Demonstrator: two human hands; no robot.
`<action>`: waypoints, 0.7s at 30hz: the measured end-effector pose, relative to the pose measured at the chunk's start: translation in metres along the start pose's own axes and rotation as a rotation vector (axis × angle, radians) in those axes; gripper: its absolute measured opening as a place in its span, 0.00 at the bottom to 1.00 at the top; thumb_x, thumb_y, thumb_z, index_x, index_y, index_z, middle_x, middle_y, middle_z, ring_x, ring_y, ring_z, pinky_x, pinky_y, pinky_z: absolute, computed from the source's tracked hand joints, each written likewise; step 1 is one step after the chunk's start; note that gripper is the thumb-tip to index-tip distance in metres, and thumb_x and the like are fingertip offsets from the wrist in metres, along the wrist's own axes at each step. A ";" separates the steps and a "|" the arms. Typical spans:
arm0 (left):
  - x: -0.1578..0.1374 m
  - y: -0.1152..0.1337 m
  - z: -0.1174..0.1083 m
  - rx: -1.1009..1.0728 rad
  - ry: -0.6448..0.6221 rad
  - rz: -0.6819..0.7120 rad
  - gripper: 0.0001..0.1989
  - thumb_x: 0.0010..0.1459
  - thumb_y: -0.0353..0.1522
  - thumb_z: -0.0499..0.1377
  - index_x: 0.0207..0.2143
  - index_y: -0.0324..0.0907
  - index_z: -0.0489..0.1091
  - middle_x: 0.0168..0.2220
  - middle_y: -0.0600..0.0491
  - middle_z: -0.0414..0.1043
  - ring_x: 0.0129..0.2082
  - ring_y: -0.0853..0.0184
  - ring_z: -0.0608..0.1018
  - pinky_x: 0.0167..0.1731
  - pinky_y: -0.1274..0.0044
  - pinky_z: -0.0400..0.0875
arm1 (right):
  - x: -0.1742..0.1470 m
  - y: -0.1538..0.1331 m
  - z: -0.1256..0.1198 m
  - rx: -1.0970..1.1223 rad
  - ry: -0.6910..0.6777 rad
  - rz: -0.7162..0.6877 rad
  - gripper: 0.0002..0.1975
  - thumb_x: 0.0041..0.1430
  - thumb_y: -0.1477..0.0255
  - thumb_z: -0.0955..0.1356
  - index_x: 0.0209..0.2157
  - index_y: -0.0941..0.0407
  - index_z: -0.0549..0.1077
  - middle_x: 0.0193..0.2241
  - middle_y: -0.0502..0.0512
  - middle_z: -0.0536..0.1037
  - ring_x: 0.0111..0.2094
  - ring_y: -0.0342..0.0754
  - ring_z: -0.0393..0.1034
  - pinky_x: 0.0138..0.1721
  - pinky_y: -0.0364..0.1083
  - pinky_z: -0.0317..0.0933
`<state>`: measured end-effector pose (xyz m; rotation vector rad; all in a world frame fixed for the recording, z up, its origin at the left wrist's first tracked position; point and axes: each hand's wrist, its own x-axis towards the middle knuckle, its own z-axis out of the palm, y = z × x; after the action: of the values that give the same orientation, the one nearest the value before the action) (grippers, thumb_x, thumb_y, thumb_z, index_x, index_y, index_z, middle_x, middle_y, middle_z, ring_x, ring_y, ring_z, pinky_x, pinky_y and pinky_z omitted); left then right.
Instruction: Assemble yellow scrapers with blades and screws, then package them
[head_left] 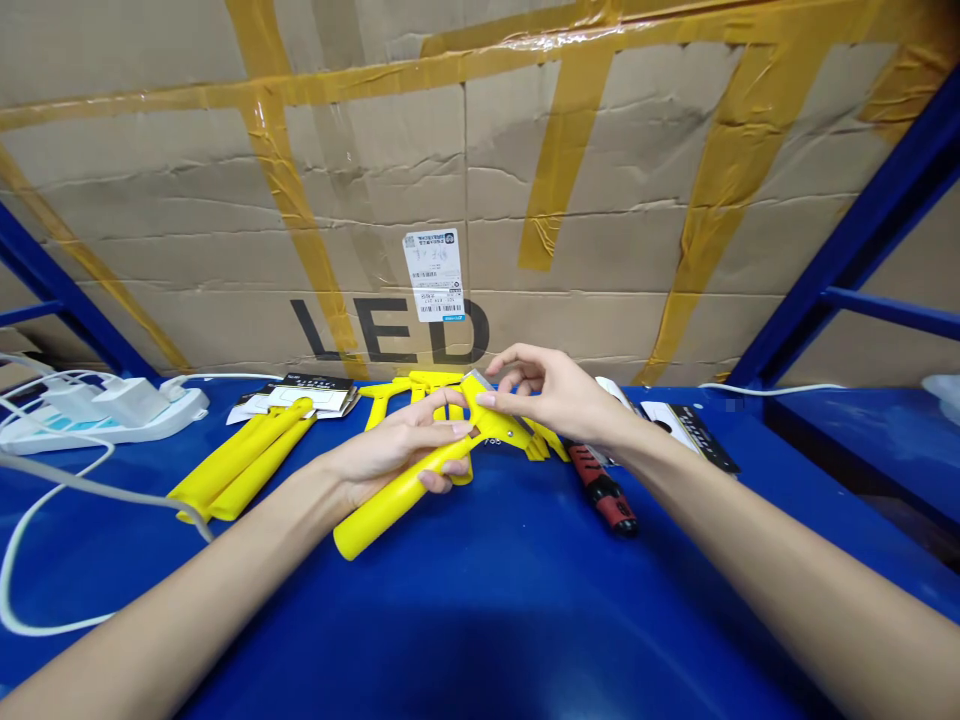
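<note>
A yellow scraper with a thick round handle is held above the blue table, tilted with its wide head up and to the right. My left hand is closed around its neck, thumb on top and fingers underneath. At the head, my right hand grips the upper end between thumb and fingers, beside a thin grey metal blade. A screw shows on the head. Behind both hands lie several more yellow scraper pieces, partly hidden by the held one.
Two yellow handles lie at left against packaging cards. A red and black electric screwdriver lies right, near another card. A white power strip with cables stands far left. A taped cardboard box backs the blue table.
</note>
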<state>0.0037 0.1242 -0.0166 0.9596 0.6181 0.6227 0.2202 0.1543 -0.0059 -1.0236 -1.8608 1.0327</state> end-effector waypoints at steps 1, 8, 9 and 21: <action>0.001 -0.001 0.001 -0.012 0.013 -0.002 0.13 0.63 0.25 0.60 0.45 0.45 0.59 0.31 0.56 0.62 0.23 0.76 0.69 0.18 0.86 0.53 | -0.001 0.001 0.001 0.007 0.038 -0.004 0.24 0.51 0.59 0.76 0.45 0.56 0.70 0.29 0.49 0.74 0.28 0.43 0.66 0.29 0.43 0.59; 0.002 -0.002 0.009 -0.037 0.102 0.019 0.16 0.60 0.25 0.62 0.44 0.45 0.59 0.33 0.55 0.63 0.23 0.75 0.70 0.17 0.87 0.56 | -0.025 0.011 -0.029 -0.545 0.187 0.067 0.13 0.61 0.60 0.68 0.32 0.54 0.68 0.22 0.48 0.71 0.24 0.44 0.63 0.26 0.44 0.53; 0.002 -0.002 0.009 -0.037 0.118 0.024 0.16 0.60 0.25 0.62 0.44 0.45 0.58 0.33 0.55 0.64 0.23 0.75 0.71 0.17 0.87 0.56 | -0.031 0.013 -0.034 -0.697 0.146 0.092 0.11 0.61 0.62 0.68 0.31 0.54 0.67 0.21 0.48 0.71 0.23 0.44 0.63 0.25 0.44 0.51; 0.006 -0.008 0.017 -0.021 0.152 0.042 0.13 0.62 0.25 0.60 0.43 0.44 0.59 0.33 0.55 0.64 0.24 0.74 0.71 0.18 0.86 0.57 | -0.070 0.027 -0.039 -1.004 -0.004 0.315 0.17 0.52 0.59 0.71 0.22 0.53 0.63 0.20 0.50 0.71 0.22 0.47 0.61 0.24 0.46 0.47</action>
<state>0.0219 0.1158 -0.0174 0.9130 0.7264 0.7432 0.2886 0.1126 -0.0310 -1.9133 -2.2941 0.1754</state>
